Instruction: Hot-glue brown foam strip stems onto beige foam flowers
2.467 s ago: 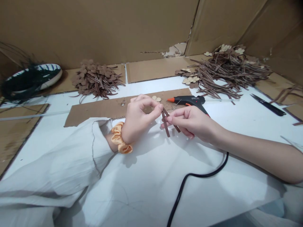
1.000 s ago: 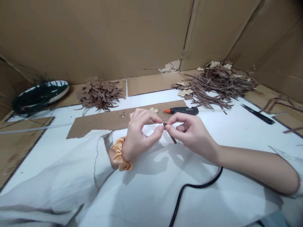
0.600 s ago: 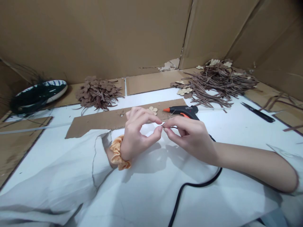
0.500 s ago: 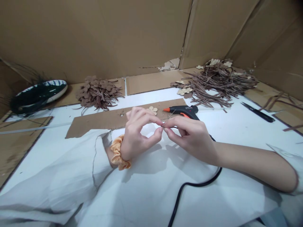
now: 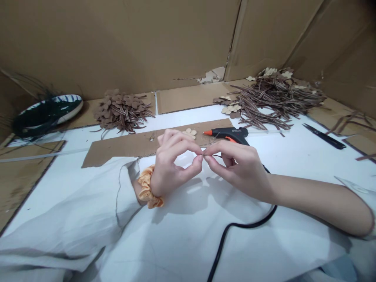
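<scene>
My left hand (image 5: 178, 162), with an orange scrunchie (image 5: 149, 188) at its wrist, pinches thumb and forefinger together. Opposite it, my right hand (image 5: 239, 164) pinches too, and the fingertips of both hands nearly meet. Between them is the small end of a thin dark strand (image 5: 217, 156), which runs under my right fingers; most of it is hidden. Just beyond the hands, a pale flower cutout (image 5: 190, 133) lies on a cardboard strip (image 5: 123, 148). A black glue gun (image 5: 232, 133) with an orange nozzle rests at that strip's right end.
Brown flower cutouts and strips form a pile (image 5: 120, 111) at back left, with a larger pile (image 5: 273, 98) at back right. A dish (image 5: 78, 103) of dark green strands stands far left. Black tweezers (image 5: 324, 137) lie right. A black cord (image 5: 226, 235) crosses the front. Cardboard walls (image 5: 132, 43) enclose the table.
Both hands keep their pinch with almost no movement. The whole view has shifted slightly, with the back of the table a little higher in the picture.
</scene>
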Demonstrator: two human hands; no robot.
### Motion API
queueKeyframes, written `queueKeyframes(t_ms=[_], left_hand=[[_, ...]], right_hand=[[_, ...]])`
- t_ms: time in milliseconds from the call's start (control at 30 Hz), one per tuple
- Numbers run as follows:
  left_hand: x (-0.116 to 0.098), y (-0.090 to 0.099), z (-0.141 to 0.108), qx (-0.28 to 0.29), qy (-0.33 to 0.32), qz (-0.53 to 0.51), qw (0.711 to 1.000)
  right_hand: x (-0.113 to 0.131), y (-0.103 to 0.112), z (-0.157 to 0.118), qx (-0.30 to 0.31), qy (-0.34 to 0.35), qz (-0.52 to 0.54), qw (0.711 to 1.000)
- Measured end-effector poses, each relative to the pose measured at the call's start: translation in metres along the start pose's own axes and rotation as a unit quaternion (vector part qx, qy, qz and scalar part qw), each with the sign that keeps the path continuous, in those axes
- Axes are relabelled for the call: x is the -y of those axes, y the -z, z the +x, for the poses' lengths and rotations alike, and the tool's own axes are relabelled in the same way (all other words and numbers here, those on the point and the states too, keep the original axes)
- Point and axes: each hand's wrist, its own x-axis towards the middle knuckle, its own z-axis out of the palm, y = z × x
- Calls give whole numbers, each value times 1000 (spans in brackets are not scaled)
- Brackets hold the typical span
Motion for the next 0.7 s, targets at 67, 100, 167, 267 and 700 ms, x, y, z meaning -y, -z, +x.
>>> queueKeyframes(t_ms=[67, 100, 167, 267, 700], left_hand=[[0, 0, 0, -7, -17, -9, 1000], [0, 0, -1, -9, -25, -12, 1000], [0, 0, -1, -12, -37, -17, 999], [0, 0, -2, -8, -35, -22, 999], [-7, -2, -2, 26, 90, -134, 987]], right_hand=[[0, 1, 0, 6, -11, 9, 1000], [0, 1, 1, 10, -16, 14, 1000], [0, 1, 1, 15, -21, 29, 999], [1, 1, 1, 19, -21, 52, 998], [7, 4, 6, 33, -97, 102, 990]])
